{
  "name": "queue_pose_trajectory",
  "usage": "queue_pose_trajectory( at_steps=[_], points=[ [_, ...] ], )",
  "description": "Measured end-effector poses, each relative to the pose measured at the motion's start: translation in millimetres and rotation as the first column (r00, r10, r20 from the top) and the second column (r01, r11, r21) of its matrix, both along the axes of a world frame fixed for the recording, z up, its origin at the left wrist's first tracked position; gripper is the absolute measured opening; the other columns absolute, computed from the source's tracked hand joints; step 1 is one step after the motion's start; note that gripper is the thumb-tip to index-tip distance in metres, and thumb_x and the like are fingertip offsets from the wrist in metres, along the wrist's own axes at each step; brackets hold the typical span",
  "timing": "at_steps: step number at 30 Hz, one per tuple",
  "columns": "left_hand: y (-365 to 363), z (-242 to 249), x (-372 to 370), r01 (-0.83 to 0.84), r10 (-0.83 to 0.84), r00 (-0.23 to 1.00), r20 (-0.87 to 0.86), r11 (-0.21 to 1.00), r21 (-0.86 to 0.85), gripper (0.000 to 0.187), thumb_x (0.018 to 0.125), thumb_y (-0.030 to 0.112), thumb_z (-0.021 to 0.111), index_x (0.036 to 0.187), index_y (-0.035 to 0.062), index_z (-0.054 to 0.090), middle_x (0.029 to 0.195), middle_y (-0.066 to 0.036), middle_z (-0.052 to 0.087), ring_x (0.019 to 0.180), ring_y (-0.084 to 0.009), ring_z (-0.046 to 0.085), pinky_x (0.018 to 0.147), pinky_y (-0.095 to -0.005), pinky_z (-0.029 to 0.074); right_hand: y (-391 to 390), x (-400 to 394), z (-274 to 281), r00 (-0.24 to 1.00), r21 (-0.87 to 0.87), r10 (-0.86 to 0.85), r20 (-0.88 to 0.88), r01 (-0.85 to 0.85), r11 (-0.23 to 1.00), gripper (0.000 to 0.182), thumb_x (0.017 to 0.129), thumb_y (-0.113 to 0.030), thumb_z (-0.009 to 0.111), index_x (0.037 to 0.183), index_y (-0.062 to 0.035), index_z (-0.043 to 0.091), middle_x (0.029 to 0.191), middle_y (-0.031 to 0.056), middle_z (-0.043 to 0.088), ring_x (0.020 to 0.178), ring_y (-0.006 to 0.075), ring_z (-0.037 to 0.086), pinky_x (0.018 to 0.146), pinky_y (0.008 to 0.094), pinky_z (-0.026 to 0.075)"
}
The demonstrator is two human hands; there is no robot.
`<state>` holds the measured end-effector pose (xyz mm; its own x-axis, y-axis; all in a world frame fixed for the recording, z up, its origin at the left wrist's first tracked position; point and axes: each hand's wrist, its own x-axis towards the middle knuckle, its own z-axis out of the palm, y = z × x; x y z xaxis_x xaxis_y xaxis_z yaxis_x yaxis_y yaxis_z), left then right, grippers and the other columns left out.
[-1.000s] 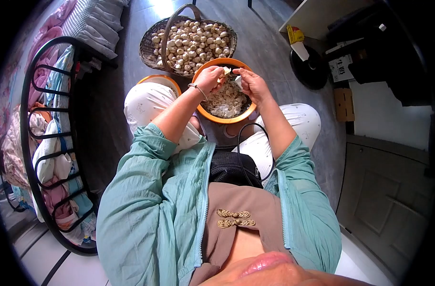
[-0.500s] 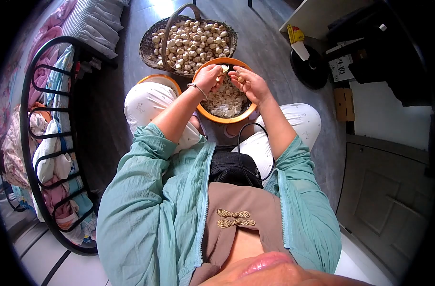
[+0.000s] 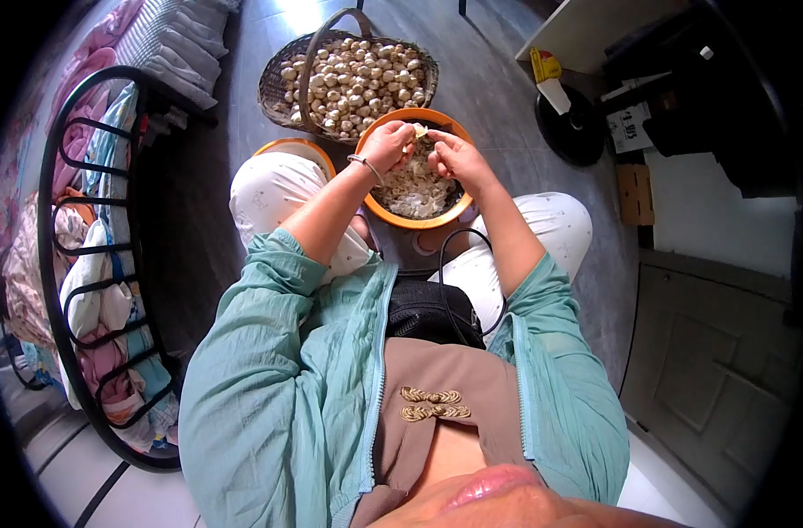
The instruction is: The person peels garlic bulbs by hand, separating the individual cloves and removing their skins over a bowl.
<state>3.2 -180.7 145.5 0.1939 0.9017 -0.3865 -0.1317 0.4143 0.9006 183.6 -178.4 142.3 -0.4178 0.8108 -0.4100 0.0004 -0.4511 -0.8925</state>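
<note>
From where I stand, I see a small piece of garlic over the orange tub. Its pale end sticks out of the fingers, pointing forward and a little to the right. Fingers hide the rest, so I can't tell which way its long side runs. The left hand pinches it tight. The right hand is close by, pointer finger reaching to the garlic, the others bent; I can't tell if it grips anything. Dry skins lie below in the tub. Just past it sits a basket of garlic heads.
</note>
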Motion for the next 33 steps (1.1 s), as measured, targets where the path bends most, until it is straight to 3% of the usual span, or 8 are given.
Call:
queue_pose_trajectory(
  at_steps=[7, 9, 14, 16, 22, 23, 25, 33],
  points=[
    [-5, 1, 8, 0.054, -0.051, 0.990, -0.133, 0.998, 0.018, 0.027, 0.092, 0.033, 0.048, 0.087, 0.0081, 0.056, 0.064, 0.002, 0.051, 0.045, -0.0077, 0.045, 0.037, -0.0215, 0.034, 2, -6, -1, 0.999, 0.090, -0.034, 0.042, 0.030, 0.995, 0.028, 0.089, -0.029, 0.058, 0.101, -0.0039, 0.054, 0.078, -0.0003, 0.059, 0.059, 0.0045, 0.049, 0.054, 0.0197, 0.041],
    [-5, -2, 11, 0.064, -0.060, 0.988, -0.142, 0.998, 0.022, 0.028, 0.092, 0.035, 0.048, 0.087, 0.0081, 0.056, 0.064, 0.002, 0.050, 0.045, -0.0078, 0.045, 0.037, -0.0215, 0.033, -1, -12, -12, 0.973, 0.489, -0.108, 0.204, -0.006, 0.872, 0.030, 0.088, -0.030, 0.060, 0.099, -0.0025, 0.055, 0.081, 0.0018, 0.062, 0.066, 0.0077, 0.055, 0.061, 0.0234, 0.045],
    [-6, 4, 6, 0.091, -0.090, 0.995, 0.053, 0.996, -0.011, 0.036, 0.092, 0.042, 0.047, 0.089, 0.0075, 0.056, 0.064, 0.001, 0.050, 0.044, -0.0069, 0.044, 0.036, -0.0212, 0.032, -4, -10, 3, 0.936, 0.575, -0.136, 0.324, -0.081, 0.814, 0.023, 0.088, -0.023, 0.057, 0.097, -0.0013, 0.054, 0.085, 0.0110, 0.064, 0.075, 0.0222, 0.061, 0.069, 0.0325, 0.047],
    [-7, 8, 6, 0.156, -0.157, 0.987, -0.027, 0.987, -0.048, 0.039, 0.093, 0.045, 0.044, 0.089, 0.0081, 0.056, 0.062, 0.001, 0.049, 0.043, -0.0067, 0.043, 0.035, -0.0212, 0.031, -8, -13, 10, 0.924, 0.713, -0.140, 0.355, -0.170, 0.680, 0.020, 0.089, -0.020, 0.052, 0.099, -0.0023, 0.054, 0.084, 0.0142, 0.062, 0.076, 0.0316, 0.060, 0.070, 0.0366, 0.047],
    [-10, 8, 11, 0.123, -0.115, 0.982, -0.149, 0.991, 0.050, 0.043, 0.094, 0.047, 0.041, 0.085, 0.0082, 0.056, 0.059, 0.001, 0.048, 0.041, -0.0075, 0.041, 0.035, -0.0226, 0.030, -13, -13, 24, 0.879, 0.837, -0.199, 0.433, -0.310, 0.451, 0.025, 0.093, -0.028, 0.045, 0.089, -0.0038, 0.051, 0.079, 0.0173, 0.058, 0.077, 0.0376, 0.056, 0.067, 0.0444, 0.044],
    [-10, 8, 10, 0.124, -0.115, 0.982, -0.149, 0.991, 0.050, 0.043, 0.094, 0.047, 0.041, 0.085, 0.0082, 0.056, 0.059, 0.001, 0.048, 0.041, -0.0075, 0.041, 0.035, -0.0226, 0.030, -14, -13, 26, 0.879, 0.837, -0.200, 0.433, -0.310, 0.451, 0.025, 0.093, -0.028, 0.045, 0.089, -0.0038, 0.051, 0.079, 0.0173, 0.058, 0.077, 0.0376, 0.056, 0.067, 0.0444, 0.044],
    [-9, 3, 8, 0.210, -0.191, 0.968, -0.161, 0.972, 0.109, 0.043, 0.096, 0.044, 0.038, 0.086, 0.0065, 0.056, 0.061, 0.001, 0.050, 0.043, -0.0075, 0.042, 0.037, -0.0226, 0.031, -16, -14, 26, 0.799, 0.650, -0.171, 0.576, -0.321, 0.689, 0.035, 0.096, -0.035, 0.038, 0.089, -0.0035, 0.050, 0.085, 0.0193, 0.058, 0.084, 0.0392, 0.056, 0.069, 0.0423, 0.044],
    [-17, -5, 20, 0.121, -0.126, 0.991, 0.037, 0.986, 0.111, 0.046, 0.096, 0.043, 0.035, 0.080, 0.0053, 0.054, 0.061, 0.001, 0.049, 0.048, -0.0079, 0.043, 0.042, -0.0228, 0.035, -16, -18, 11, 0.817, 0.733, -0.303, 0.490, -0.198, 0.650, 0.035, 0.095, -0.034, 0.034, 0.087, -0.0040, 0.051, 0.082, 0.0210, 0.059, 0.080, 0.0418, 0.055, 0.067, 0.0510, 0.042]
  ],
)
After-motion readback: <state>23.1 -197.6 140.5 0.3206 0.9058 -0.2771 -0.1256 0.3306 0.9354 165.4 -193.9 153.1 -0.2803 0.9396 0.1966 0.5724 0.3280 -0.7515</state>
